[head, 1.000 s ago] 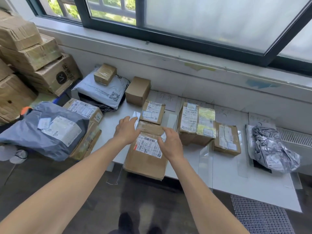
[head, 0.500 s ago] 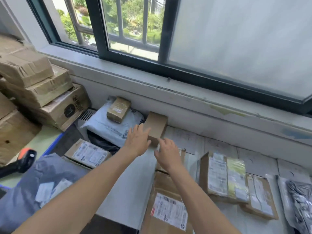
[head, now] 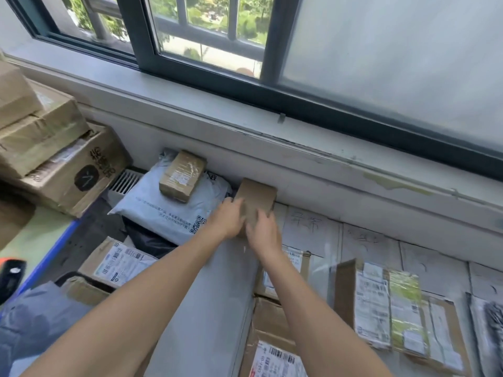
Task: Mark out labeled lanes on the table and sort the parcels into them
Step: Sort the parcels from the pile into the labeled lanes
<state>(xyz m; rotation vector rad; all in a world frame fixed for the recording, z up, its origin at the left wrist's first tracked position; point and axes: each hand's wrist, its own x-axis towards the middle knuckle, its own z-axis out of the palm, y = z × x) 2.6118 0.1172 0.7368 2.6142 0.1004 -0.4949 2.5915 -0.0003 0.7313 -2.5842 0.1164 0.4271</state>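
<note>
Head view looks down on both hands meeting at a small plain brown box (head: 255, 197) at the far end of the white table (head: 206, 308), hard against the wall under the window sill (head: 190, 104). Left hand (head: 227, 220) curls its fingers around the box's left side; right hand (head: 262, 231) lies over its near right corner, fingers bent onto the cardboard, so both grip it. Behind the box the wall leaves no room; to its left a grey mailer bag (head: 168, 210) with a taped box (head: 181, 175) on top sits just beside it. To its right, paper labels (head: 310, 229) with handwriting lie flat along the wall. Nearer the person, a labelled box (head: 288, 270) lies partly under the right forearm, with more parcels (head: 386, 303) filling the lanes to the right. A bare strip of tabletop runs under the left forearm, bounded on the left by the table's edge and a labelled box (head: 117, 263) beyond it.
</note>
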